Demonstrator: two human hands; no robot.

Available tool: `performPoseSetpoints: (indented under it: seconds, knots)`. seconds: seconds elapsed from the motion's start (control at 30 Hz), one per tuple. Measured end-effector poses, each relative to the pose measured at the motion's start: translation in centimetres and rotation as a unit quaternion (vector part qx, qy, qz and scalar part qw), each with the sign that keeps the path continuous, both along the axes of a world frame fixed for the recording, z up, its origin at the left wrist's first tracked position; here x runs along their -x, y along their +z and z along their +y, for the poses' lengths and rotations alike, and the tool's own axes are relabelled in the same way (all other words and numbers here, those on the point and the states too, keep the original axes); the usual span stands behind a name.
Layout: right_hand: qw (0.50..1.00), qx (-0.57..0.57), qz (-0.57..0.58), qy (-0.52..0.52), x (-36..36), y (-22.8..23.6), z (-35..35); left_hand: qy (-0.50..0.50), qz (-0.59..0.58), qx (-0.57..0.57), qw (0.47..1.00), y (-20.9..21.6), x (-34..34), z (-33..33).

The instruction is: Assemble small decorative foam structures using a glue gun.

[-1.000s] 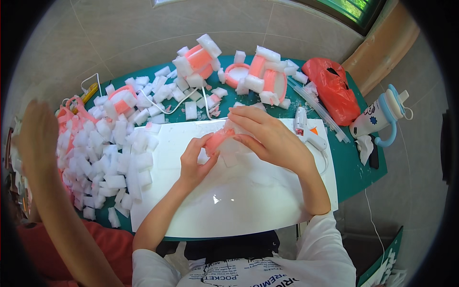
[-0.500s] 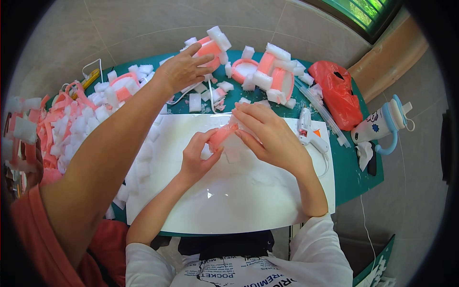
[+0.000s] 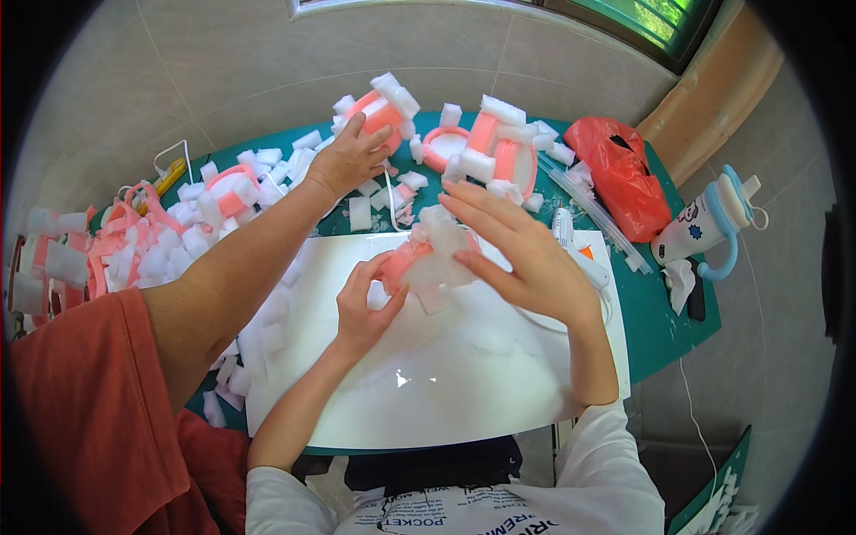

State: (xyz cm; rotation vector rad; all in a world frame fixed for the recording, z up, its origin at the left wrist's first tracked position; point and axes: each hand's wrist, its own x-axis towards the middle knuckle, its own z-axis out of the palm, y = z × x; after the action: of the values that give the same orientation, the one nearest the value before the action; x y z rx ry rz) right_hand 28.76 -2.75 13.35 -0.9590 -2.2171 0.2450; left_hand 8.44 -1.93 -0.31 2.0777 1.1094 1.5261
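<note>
My left hand pinches the pink rim of a round pink-and-white foam piece above the white board. On the other side of the piece, my right hand has its fingers stretched out and apart. Its thumb is at the piece's edge; whether they touch I cannot tell. White foam blocks stick up from the piece's far side. A white glue gun lies beyond my right hand, which hides part of it. Another person's hand reaches in from the left to a pink-and-white foam assembly.
More foam assemblies stand at the back. A heap of pink strips and white foam blocks covers the left side. Clear sticks, a red plastic bag and a white-and-blue bottle are on the green table's right.
My right hand's fingers have lifted and spread away from the foam piece, showing more of its white face. The other person's arm stays at the back assembly. The whole view has shifted slightly.
</note>
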Motion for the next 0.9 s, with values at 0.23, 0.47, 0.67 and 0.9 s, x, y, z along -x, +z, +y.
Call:
performPoseSetpoints:
  seconds: [0.23, 0.47, 0.67, 0.9]
  knots:
    - [0.999, 0.01, -0.026, 0.024, -0.3, -0.9, 0.6, -0.023, 0.013, -0.021, 0.999, 0.0, 0.0, 0.0]
    - [0.998, 0.028, -0.054, -0.013, 0.4, -1.3, 0.0, -0.032, 0.029, -0.024, 0.999, -0.4, -0.5, 0.0]
    - [0.999, 0.029, -0.038, 0.008, 0.7, -2.0, 1.0, -0.024, 0.023, -0.029, 0.999, -0.4, 0.0, -0.1]
    - [0.998, 0.023, -0.06, -0.009, 0.6, -2.0, 0.2, -0.021, 0.043, -0.045, 0.998, 0.1, -0.3, -0.4]
